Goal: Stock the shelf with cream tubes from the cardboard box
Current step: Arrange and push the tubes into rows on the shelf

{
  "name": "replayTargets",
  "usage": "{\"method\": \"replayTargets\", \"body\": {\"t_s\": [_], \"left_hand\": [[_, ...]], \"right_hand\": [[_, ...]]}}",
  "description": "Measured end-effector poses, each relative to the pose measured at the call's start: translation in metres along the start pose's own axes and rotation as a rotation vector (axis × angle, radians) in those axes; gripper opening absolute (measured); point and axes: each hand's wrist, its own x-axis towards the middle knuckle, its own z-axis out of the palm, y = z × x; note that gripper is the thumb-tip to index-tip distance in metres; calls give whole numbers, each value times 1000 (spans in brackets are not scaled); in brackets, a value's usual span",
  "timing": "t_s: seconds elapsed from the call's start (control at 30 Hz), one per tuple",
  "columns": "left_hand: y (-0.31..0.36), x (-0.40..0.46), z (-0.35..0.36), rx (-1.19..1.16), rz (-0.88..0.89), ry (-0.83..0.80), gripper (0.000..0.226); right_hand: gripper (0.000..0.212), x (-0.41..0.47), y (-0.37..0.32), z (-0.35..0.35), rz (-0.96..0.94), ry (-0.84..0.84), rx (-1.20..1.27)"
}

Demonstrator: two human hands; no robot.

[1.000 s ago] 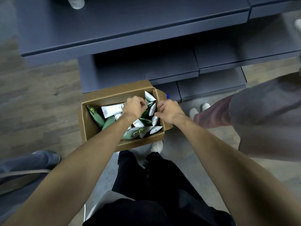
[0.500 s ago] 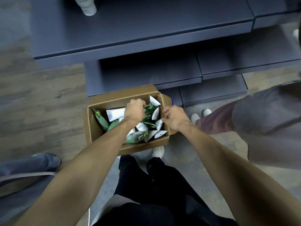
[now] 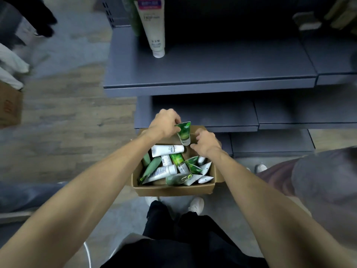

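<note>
A brown cardboard box (image 3: 173, 188) stands on the floor in front of my feet, holding several green and white cream tubes (image 3: 168, 149). Above its far edge my left hand (image 3: 164, 125) pinches a green tube (image 3: 184, 132) by its flat end, cap pointing down. My right hand (image 3: 206, 143) hovers beside that tube's cap with loosely curled fingers, holding nothing. The grey shelf (image 3: 208, 68) lies above and beyond the box, with one tall white tube (image 3: 154, 26) standing cap down on its left part.
Lower grey shelf boards (image 3: 202, 117) sit just behind the box. Another person's leg and white shoe (image 3: 260, 168) are at the right. A second cardboard box (image 3: 9, 107) and more people stand at the left.
My left hand has lifted a green tube out of the box, up above its far edge. My right hand has let go of the box's right wall. The view has tilted up toward the shelf.
</note>
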Motion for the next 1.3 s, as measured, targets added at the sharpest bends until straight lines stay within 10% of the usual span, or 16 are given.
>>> {"method": "replayTargets", "body": {"t_s": [0.63,1.3], "left_hand": [[19,-18,-129,102,239,169,13],[16,8,-143,-471,178,503,14]], "right_hand": [[29,6,-66,-37,-338,181,162],[35,25,-121,-93,-452,352,173]]}}
